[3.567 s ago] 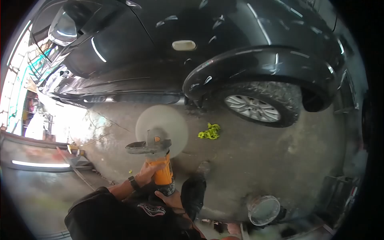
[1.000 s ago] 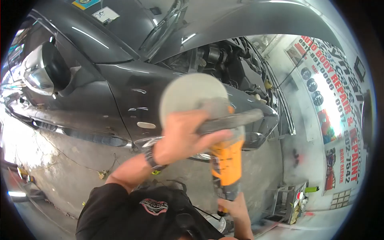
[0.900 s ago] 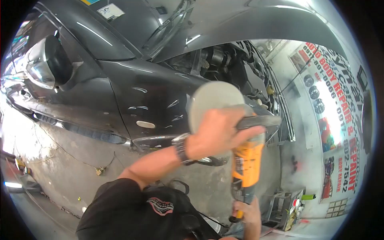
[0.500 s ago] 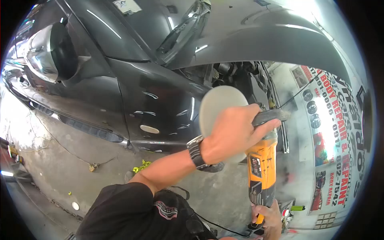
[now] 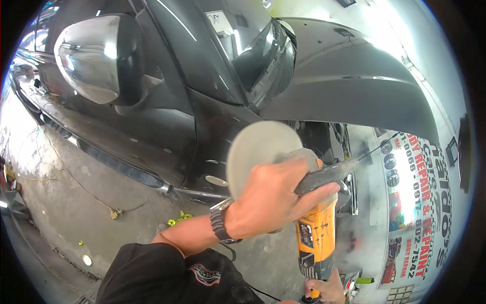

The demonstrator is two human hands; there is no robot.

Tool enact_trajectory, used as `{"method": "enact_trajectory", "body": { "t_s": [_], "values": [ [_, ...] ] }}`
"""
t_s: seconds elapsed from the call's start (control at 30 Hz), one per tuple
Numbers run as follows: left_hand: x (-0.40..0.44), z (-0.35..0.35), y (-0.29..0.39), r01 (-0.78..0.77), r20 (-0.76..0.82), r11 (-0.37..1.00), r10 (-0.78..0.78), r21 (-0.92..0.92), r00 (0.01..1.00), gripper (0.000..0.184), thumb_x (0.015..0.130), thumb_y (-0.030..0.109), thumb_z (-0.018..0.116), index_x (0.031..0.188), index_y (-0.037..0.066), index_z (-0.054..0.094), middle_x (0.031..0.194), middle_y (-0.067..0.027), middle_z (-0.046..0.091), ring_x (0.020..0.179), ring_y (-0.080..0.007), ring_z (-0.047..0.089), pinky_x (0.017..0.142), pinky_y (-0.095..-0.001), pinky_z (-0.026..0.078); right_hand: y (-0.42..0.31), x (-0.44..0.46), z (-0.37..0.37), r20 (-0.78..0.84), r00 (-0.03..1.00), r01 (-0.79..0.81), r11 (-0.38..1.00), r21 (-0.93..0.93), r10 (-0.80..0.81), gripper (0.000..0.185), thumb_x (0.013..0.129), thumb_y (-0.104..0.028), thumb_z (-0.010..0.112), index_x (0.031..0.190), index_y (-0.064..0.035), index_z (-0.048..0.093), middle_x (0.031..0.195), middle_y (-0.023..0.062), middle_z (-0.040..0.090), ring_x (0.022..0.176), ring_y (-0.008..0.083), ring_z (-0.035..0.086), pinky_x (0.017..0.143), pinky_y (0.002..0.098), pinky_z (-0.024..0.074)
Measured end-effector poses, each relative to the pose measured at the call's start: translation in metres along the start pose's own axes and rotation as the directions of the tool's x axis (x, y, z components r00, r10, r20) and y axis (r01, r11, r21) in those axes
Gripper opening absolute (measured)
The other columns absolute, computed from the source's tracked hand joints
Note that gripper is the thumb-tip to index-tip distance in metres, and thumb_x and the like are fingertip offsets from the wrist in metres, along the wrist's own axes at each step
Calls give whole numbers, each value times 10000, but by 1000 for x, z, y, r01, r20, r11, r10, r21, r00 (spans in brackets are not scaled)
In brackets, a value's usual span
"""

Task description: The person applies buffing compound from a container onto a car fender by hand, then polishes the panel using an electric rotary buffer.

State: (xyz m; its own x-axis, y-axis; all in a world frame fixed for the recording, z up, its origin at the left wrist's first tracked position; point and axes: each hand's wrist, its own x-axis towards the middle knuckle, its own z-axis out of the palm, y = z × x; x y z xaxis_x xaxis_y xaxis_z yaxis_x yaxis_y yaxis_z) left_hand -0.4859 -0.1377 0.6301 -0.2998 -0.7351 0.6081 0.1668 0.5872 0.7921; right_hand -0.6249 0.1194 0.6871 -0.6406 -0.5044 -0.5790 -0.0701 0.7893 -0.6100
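Observation:
An orange and black polisher (image 5: 318, 233) with a round pale pad (image 5: 260, 147) is held in front of the dark car's side. My left hand (image 5: 268, 195), with a watch (image 5: 220, 223) on its wrist, is wrapped around the black front handle (image 5: 326, 177). At the polisher's lower end my right hand (image 5: 326, 289) is closed around the rear grip, partly cut off by the frame's bottom. In view, the pad overlaps the car's front fender (image 5: 207, 162); whether it touches the panel I cannot tell.
The car's chrome mirror (image 5: 88, 58) juts out at upper left, and its hood (image 5: 354, 96) stands raised. A printed banner (image 5: 417, 202) hangs on the right wall. A cable and yellow-green scraps (image 5: 178, 219) lie on the concrete floor (image 5: 136, 192).
My view has shifted, so the mirror and fender appear farther right and the hood lower. In the picture, the polisher and both hands sit lower and further left. Both hands keep their hold.

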Motion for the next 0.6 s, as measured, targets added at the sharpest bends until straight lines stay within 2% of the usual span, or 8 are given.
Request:
{"method": "enact_trajectory", "body": {
  "t_s": [0.1,0.2,0.3,0.4,0.43,0.53,0.6],
  "values": [
    [-4,-18,8,-5,-35,999,6,38,999,330,773,234,826,983,8,710,783,-135,691,644,-226,672,604,-294,521,4,3,2,65,998,-14,999,-41,17,440,746,-31,728,1138,44,542,660,44,587,505,134,542,443,274,422],
    [-11,-36,-1,-150,-197,987,137,-51,971,342,799,290,813,906,-10,688,634,-134,627,520,-256,617,499,-318,483,-5,1,24,95,995,45,996,-82,-37,351,757,-55,735,1055,28,568,641,40,588,497,133,545,437,277,423],
    [-20,-67,-4,-95,-137,995,90,-29,986,334,767,264,843,868,-15,689,636,-123,631,533,-237,632,501,-302,480,-21,-4,51,134,986,117,983,-141,-98,230,773,-92,746,930,4,608,612,33,590,484,130,550,427,281,424],
    [-30,-99,1,-91,-148,992,104,90,984,337,724,251,870,790,6,648,652,-111,639,537,-198,629,506,-291,466,-27,-6,68,177,973,180,965,-192,-147,155,790,-128,756,806,-19,647,583,26,591,472,128,554,418,286,426],
    [-36,-101,-9,-120,-215,982,150,143,965,436,722,360,864,730,18,593,610,-96,590,502,-198,589,473,-293,430,-17,3,71,227,932,335,912,-236,-284,178,825,-201,753,837,-38,682,593,41,628,494,147,590,443,293,454],
    [-49,-127,-19,-141,-267,943,225,300,937,541,742,508,810,718,21,575,571,-69,531,468,-196,529,458,-297,392,-10,25,93,315,878,405,910,-86,-361,353,717,-178,833,922,21,624,681,69,642,523,105,588,476,265,454],
    [-61,-138,-21,-106,-315,938,215,330,924,584,754,569,769,709,25,559,562,-54,506,458,-188,501,454,-296,373,-3,36,96,391,833,469,874,-126,-391,470,760,-181,822,1163,-14,647,975,78,720,883,124,654,814,315,523]
  ]
}}
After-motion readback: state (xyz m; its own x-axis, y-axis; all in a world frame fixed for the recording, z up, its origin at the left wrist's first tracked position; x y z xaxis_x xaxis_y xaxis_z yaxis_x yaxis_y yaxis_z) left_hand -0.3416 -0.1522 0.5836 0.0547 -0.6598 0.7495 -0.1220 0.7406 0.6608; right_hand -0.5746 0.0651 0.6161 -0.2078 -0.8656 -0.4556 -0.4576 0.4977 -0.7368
